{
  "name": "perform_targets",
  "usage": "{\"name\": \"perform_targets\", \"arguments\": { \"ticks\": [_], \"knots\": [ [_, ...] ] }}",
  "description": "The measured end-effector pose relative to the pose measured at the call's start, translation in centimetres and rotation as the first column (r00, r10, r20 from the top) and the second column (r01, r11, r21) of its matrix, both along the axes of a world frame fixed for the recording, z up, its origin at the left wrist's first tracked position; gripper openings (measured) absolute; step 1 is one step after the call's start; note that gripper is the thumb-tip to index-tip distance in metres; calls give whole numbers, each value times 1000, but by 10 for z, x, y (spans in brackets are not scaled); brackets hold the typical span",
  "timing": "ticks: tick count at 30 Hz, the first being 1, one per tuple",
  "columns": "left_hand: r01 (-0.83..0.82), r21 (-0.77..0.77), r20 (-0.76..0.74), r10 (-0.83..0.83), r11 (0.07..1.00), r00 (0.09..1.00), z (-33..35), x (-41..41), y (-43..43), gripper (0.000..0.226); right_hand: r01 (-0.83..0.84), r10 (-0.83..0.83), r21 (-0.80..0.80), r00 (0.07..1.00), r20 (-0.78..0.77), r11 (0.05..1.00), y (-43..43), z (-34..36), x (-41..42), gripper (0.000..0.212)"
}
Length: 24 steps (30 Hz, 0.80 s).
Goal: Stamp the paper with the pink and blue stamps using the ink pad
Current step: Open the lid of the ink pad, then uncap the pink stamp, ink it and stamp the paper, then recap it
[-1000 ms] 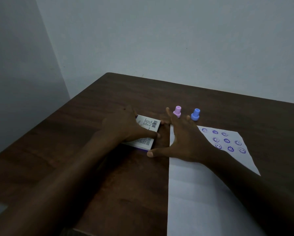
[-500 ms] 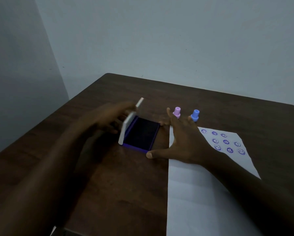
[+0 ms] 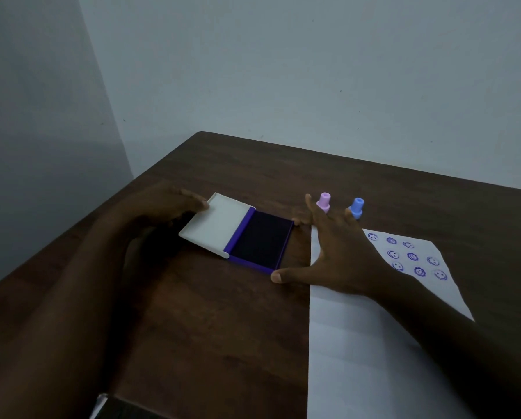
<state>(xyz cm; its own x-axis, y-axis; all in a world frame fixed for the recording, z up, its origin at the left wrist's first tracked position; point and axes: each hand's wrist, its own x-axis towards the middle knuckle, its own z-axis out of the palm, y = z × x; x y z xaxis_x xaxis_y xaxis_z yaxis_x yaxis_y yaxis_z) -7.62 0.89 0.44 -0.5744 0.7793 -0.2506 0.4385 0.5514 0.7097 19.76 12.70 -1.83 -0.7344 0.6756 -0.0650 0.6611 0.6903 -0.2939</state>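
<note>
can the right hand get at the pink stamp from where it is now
Probably yes. The right hand lies spread flat on the paper, its fingertips just in front of the pink stamp. Nothing stands between them, and the blue stamp stands apart to the side.

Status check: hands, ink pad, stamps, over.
Left hand on lid edge, right hand bracing ink pad, open flat. Pink stamp, blue stamp upright, untouched. Nothing blocking.
</note>
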Motion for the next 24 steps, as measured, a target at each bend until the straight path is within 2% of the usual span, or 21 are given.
{"name": "perform_targets", "arguments": {
  "ticks": [3, 5, 7, 9, 10, 13, 15, 17, 19, 21, 22, 24],
  "knots": [
    [26, -26, -66, -28, 999, 997, -4, 1, 4, 23, -1, 1, 2, 1000, 9, 1000, 1, -1, 0, 145],
    [10, -29, -59, -12, 1000, 998, -6, 2, 5, 6, -5, 5, 9, 1000, 17, 1000, 0, -1, -1, 144],
    [18, -23, -82, -20, 1000, 996, -9, 2, 5, 15, -3, 3, 12, 1000, 8, 1000, 0, -2, 0, 142],
    [23, -12, -88, -24, 1000, 996, -9, 1, 3, 8, -2, 2, 12, 1000, -9, 1000, 2, -4, 1, 143],
    [26, 14, -94, -24, 1000, 995, -10, -1, 3, 7, -4, 5, 17, 1000, -18, 1000, 2, -6, 2, 144],
    [16, 142, -147, 5, 990, 989, -12, 0, 5, 25, -20, 20, 25, 999, -35, 1000, 3, -5, 5, 144],
    [7, 194, -168, 27, 981, 985, -13, 4, 6, 29, -30, 31, 14, 993, -110, 999, 5, 3, 8, 141],
    [13, 226, -194, 32, 974, 981, -15, 8, 7, 30, 5, 1, 23, 969, -245, 1000, 16, 15, 11, 133],
    [29, 254, -203, 24, 967, 979, -16, 11, 11, 30, 61, -27, 94, 944, -330, 994, 35, 24, 13, 114],
    [55, 266, -172, -9, 962, 985, -17, 15, 14, 31, 107, -39, 205, 949, -313, 973, 57, 26, 13, 82],
    [71, 275, -158, -28, 959, 987, -17, 17, 14, 32, 120, -46, 247, 957, -287, 962, 66, 27, 11, 74],
    [91, 299, -140, -51, 950, 989, -16, 20, 14, 34, 119, -62, 297, 979, -194, 948, 81, 26, 7, 73]
  ]
}}
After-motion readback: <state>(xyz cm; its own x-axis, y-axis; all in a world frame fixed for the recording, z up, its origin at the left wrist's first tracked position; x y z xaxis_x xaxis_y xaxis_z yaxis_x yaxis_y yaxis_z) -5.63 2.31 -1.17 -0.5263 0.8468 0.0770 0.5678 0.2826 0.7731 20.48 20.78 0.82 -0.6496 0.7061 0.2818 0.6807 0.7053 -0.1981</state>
